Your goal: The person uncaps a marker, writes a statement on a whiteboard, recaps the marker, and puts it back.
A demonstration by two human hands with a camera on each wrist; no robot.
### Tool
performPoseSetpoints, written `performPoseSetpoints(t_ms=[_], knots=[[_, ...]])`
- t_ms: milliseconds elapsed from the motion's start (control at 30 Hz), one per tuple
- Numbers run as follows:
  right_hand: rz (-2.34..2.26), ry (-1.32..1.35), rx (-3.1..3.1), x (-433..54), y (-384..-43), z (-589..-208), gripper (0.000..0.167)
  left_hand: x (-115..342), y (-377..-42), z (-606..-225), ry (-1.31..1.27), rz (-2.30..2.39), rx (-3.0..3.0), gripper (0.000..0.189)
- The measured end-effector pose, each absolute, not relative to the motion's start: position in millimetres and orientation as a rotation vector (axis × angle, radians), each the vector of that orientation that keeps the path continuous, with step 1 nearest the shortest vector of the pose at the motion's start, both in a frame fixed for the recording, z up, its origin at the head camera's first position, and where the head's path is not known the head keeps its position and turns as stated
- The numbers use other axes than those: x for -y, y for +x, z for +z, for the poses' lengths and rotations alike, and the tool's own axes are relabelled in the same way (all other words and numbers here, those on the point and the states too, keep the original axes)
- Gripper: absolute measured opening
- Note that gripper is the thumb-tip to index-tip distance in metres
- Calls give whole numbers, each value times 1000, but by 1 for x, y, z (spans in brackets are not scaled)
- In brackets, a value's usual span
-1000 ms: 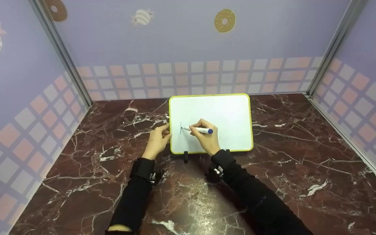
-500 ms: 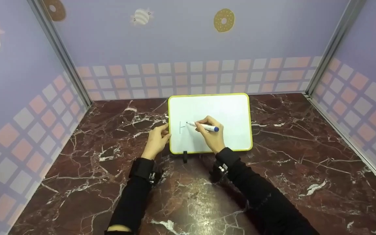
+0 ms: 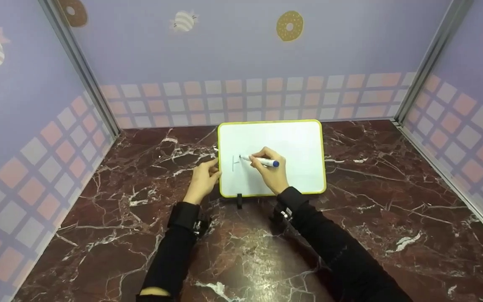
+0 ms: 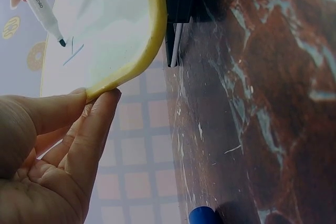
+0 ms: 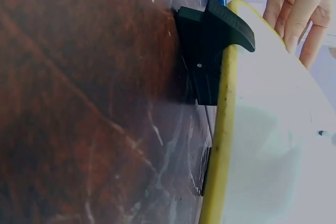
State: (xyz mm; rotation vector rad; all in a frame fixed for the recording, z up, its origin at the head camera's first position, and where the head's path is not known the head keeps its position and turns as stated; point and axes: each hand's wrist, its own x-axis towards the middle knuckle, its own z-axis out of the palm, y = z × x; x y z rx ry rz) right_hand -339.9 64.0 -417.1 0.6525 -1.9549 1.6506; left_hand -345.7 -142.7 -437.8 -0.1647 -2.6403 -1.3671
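Note:
A small whiteboard (image 3: 302,147) with a yellow frame leans upright on a black stand (image 3: 239,201). My left hand (image 3: 201,180) pinches its left edge between thumb and fingers, as the left wrist view shows up close. In my right hand (image 3: 271,170) is a whiteboard marker (image 3: 266,161), white with a blue end, gripped like a pen. Its dark tip points left, right at the board's surface in the left half. Beside the tip are thin blue strokes (image 4: 73,55): one upright line and a short bar to its right.
Under everything lies a dark red marbled tabletop (image 3: 392,218). Lilac panels with a pink and white checked band (image 3: 275,98) enclose it at the back and both sides. A blue rounded object (image 4: 203,215) stands on the table near the board's left side.
My right hand has moved right and slightly up with the marker. A short bar now shows beside the upright line. The left hand keeps its place at the board's edge.

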Motion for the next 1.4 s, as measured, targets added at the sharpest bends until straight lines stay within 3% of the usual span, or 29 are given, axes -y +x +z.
performPoseSetpoints(t_ms=[433, 1400], knots=[[1703, 748, 2007, -68, -328, -426, 17, 143, -345, -438, -158, -1375, 2634, 48], [1641, 621, 1933, -75, -329, -424, 17, 143, -346, -437, -182, -1336, 2659, 49]])
